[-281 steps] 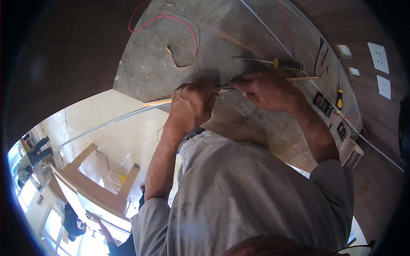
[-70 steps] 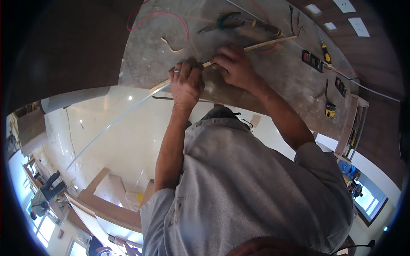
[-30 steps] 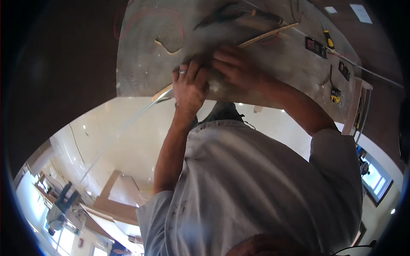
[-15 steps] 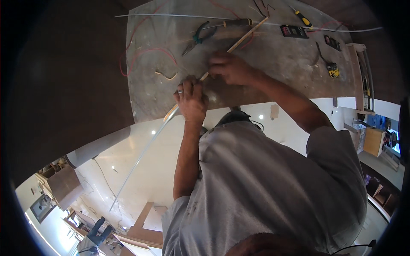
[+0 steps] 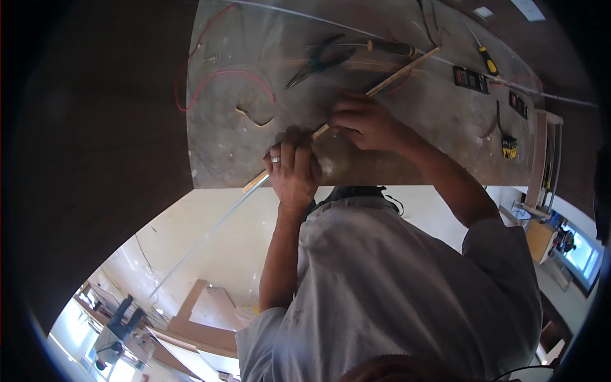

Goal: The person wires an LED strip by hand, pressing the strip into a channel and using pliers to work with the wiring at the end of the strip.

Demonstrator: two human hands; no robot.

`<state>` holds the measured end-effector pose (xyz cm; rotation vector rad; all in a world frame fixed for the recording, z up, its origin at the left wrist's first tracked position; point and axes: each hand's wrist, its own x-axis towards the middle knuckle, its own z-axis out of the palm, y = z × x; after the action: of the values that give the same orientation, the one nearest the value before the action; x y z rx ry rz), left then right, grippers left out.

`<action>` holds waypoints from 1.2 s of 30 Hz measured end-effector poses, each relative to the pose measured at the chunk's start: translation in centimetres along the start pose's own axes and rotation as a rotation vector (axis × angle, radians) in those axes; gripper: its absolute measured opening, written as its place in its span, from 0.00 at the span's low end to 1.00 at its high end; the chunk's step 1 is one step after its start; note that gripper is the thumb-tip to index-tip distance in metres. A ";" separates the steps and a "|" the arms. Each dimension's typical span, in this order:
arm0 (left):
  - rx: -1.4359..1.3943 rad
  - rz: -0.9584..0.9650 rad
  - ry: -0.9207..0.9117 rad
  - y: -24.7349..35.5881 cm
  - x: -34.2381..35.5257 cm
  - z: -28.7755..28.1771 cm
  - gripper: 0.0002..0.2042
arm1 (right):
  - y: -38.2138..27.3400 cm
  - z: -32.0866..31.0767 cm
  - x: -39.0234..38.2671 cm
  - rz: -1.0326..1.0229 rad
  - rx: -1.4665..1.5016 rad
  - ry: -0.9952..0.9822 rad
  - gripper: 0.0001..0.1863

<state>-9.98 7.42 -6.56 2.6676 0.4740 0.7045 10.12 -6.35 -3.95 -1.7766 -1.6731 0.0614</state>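
A thin wood-coloured strip (image 5: 403, 71) runs diagonally across the worn grey bench top (image 5: 223, 143), under both my hands. My left hand (image 5: 294, 167), wearing a ring, is closed over its lower part near the front edge. There a pale, narrow strip (image 5: 210, 230) comes out beside the wood-coloured one and hangs past the bench, down and left. My right hand (image 5: 366, 122) pinches the wood-coloured strip farther up; its fingertips are partly hidden. Beyond my hands lie green-handled pliers (image 5: 321, 62) and a screwdriver (image 5: 391, 48). A short curled offcut (image 5: 256, 117) lies left of my left hand.
Red wire (image 5: 223, 73) loops at the left. On the right are a yellow-black screwdriver (image 5: 488, 61), two dark red-marked boxes (image 5: 471, 79) and a tape measure (image 5: 509, 147). A long pale strip (image 5: 305, 16) crosses the back. Dark panels flank the bench; another person (image 5: 113, 331) appears far lower left.
The view has shifted, so the bench and tools appear lower and mostly farther right. Both hands remain on the strip, with little change in their grip.
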 end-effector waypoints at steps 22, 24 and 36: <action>0.048 -0.139 -0.003 0.8 0.0 -0.7 0.12 | 1.0 -0.4 0.7 0.086 0.185 -0.033 0.15; 0.058 -0.136 0.003 0.8 0.0 -0.4 0.11 | 1.3 -1.0 1.3 0.119 0.240 -0.079 0.15; -0.049 -0.079 -0.011 0.2 0.0 -0.9 0.13 | 6.5 -2.4 9.5 -0.027 -0.401 -0.370 0.26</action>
<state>-10.44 7.48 -5.79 2.5909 0.5489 0.6686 18.48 1.56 -1.43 -2.1371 -2.0858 0.0469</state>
